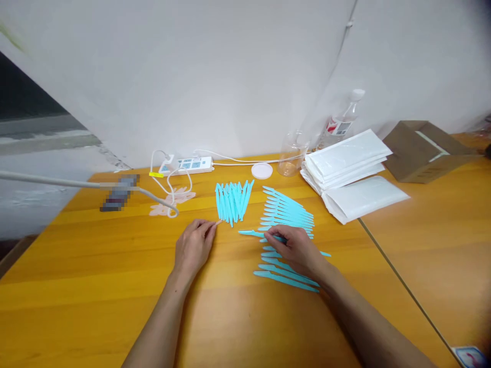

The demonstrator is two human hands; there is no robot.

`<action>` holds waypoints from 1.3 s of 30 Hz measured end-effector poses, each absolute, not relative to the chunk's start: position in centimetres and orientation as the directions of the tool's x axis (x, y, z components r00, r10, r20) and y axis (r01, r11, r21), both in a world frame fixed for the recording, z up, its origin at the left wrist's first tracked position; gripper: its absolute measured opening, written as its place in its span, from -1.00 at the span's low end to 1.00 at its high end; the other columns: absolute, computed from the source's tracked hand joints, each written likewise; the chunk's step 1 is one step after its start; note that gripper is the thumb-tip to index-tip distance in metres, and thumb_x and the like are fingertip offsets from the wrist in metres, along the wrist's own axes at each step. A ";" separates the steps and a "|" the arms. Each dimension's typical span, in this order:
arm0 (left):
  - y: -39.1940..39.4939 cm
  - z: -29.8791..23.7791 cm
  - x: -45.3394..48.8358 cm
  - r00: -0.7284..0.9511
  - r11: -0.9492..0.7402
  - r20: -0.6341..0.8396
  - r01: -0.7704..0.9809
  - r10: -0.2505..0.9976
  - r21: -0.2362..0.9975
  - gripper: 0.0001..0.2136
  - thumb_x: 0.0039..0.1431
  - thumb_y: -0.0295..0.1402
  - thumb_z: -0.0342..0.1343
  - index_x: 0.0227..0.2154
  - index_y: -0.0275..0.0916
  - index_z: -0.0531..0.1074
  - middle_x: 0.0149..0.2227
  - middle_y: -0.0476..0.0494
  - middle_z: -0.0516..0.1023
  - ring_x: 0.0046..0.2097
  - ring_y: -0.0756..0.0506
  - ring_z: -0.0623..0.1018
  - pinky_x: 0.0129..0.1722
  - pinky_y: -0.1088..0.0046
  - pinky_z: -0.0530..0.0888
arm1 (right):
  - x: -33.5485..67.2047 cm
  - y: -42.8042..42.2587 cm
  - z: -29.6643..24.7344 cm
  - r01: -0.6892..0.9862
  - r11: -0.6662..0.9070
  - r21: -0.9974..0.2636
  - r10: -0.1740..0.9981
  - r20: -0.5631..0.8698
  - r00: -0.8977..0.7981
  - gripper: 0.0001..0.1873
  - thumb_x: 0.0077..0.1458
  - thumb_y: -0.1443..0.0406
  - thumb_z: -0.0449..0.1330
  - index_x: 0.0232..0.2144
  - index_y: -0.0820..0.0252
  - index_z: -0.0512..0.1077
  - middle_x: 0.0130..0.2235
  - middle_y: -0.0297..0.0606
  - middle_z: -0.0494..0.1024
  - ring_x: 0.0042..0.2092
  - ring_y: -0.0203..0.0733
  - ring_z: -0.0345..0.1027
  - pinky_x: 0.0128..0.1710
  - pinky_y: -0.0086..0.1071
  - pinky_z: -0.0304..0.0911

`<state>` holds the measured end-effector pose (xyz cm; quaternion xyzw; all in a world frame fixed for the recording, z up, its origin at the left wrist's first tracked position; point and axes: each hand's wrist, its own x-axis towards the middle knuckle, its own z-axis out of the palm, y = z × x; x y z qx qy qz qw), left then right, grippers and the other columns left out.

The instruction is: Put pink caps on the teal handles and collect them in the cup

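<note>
My right hand [291,245] pinches a slim turquoise eyebrow razor [249,232], its narrow end pointing left. Beneath and around that hand lies a row of similar turquoise razors [287,276], spread roughly parallel on the table; the hand hides some of them. My left hand [195,245] is closed, with a small pale pink strip [218,223] sticking out between thumb and forefinger. Just beyond the left fingertips is a bunch of turquoise razors [232,202], lying close together and partly overlapping. Farther left, several flat pale pink pieces [184,195] lie in a loose pile beneath a white cable.
At the wall are a white power strip [195,164] with cables, a round white lid [262,170] and a clear jar [290,162]. White padded mailers [349,158], a plastic bottle [341,122] and an open cardboard box [410,163] stand right. A pixelated object [118,193] lies left.
</note>
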<state>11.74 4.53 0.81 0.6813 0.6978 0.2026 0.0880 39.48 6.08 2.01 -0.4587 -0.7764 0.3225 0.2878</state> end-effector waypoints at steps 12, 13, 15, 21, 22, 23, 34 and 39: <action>2.8 1.8 13.1 0.022 0.245 -0.255 0.203 0.967 0.948 -0.66 0.12 -0.07 0.21 -0.27 -0.29 0.57 -0.44 -0.08 0.55 -0.43 0.02 0.46 -0.39 0.52 0.41 | 39.3 5.8 2.2 0.475 0.332 -0.815 0.887 0.099 -0.451 -0.74 0.26 0.23 0.10 -0.41 0.18 0.50 -0.48 -0.39 0.49 -0.43 -0.32 0.27 -0.43 -0.48 0.11; 2.8 1.8 13.2 0.037 0.242 -0.256 0.222 0.966 0.945 -0.66 0.13 -0.07 0.21 -0.27 -0.29 0.57 -0.44 -0.08 0.54 -0.43 0.02 0.46 -0.39 0.52 0.41 | 39.3 5.7 2.2 0.478 0.336 -0.812 0.885 0.098 -0.455 -0.74 0.26 0.24 0.10 -0.41 0.19 0.50 -0.48 -0.39 0.48 -0.43 -0.32 0.26 -0.43 -0.48 0.11; 2.7 1.8 13.3 0.062 0.234 -0.258 0.254 0.964 0.938 -0.67 0.15 -0.08 0.19 -0.27 -0.29 0.58 -0.43 -0.08 0.54 -0.41 0.02 0.46 -0.37 0.53 0.41 | 39.3 5.7 2.3 0.490 0.337 -0.804 0.883 0.090 -0.460 -0.73 0.26 0.23 0.09 -0.42 0.18 0.50 -0.50 -0.40 0.45 -0.44 -0.33 0.22 -0.44 -0.48 0.08; 2.4 2.0 13.6 0.050 0.242 -0.264 0.268 0.963 0.933 -0.69 0.14 -0.08 0.20 -0.29 -0.27 0.57 -0.46 -0.04 0.52 -0.42 0.03 0.44 -0.40 0.55 0.36 | 39.4 5.6 2.2 0.488 0.325 -0.810 0.880 0.071 -0.469 -0.74 0.27 0.23 0.09 -0.40 0.18 0.51 -0.49 -0.39 0.48 -0.44 -0.33 0.23 -0.44 -0.48 0.08; 2.5 2.0 13.8 0.072 0.235 -0.263 0.271 0.962 0.933 -0.69 0.14 -0.09 0.20 -0.30 -0.27 0.57 -0.45 -0.04 0.53 -0.42 0.03 0.44 -0.40 0.55 0.36 | 39.3 5.5 2.1 0.481 0.322 -0.815 0.878 0.066 -0.474 -0.75 0.27 0.24 0.09 -0.39 0.17 0.51 -0.48 -0.39 0.49 -0.44 -0.33 0.24 -0.44 -0.48 0.09; 2.5 2.0 14.1 0.093 0.225 -0.259 0.272 0.961 0.935 -0.70 0.14 -0.10 0.20 -0.30 -0.27 0.57 -0.45 -0.05 0.53 -0.42 0.03 0.43 -0.40 0.55 0.35 | 39.2 5.4 2.2 0.475 0.321 -0.820 0.874 0.063 -0.482 -0.76 0.26 0.24 0.10 -0.38 0.17 0.51 -0.47 -0.39 0.50 -0.44 -0.33 0.25 -0.43 -0.48 0.10; -1.0 3.0 17.3 0.334 0.253 -0.358 0.319 0.872 0.913 -0.74 0.25 -0.14 0.10 -0.28 -0.26 0.51 -0.45 -0.02 0.48 -0.45 0.05 0.36 -0.47 0.57 0.26 | 42.4 6.7 4.0 0.527 0.230 -0.818 0.956 0.089 -0.279 -0.58 0.26 0.07 0.09 -0.49 0.22 0.45 -0.52 -0.39 0.37 -0.45 -0.34 0.16 -0.43 -0.46 0.06; -2.7 2.1 19.3 0.377 -0.072 -0.204 0.603 0.904 0.794 -0.81 0.33 -0.25 -0.02 -0.29 -0.19 0.44 -0.46 0.01 0.45 -0.41 0.01 0.41 -0.39 0.52 0.28 | 43.2 7.3 3.3 0.548 0.145 -0.824 0.989 0.119 -0.083 -0.57 0.23 0.03 0.11 -0.51 0.23 0.43 -0.56 -0.42 0.23 -0.49 -0.35 0.05 -0.48 -0.44 0.00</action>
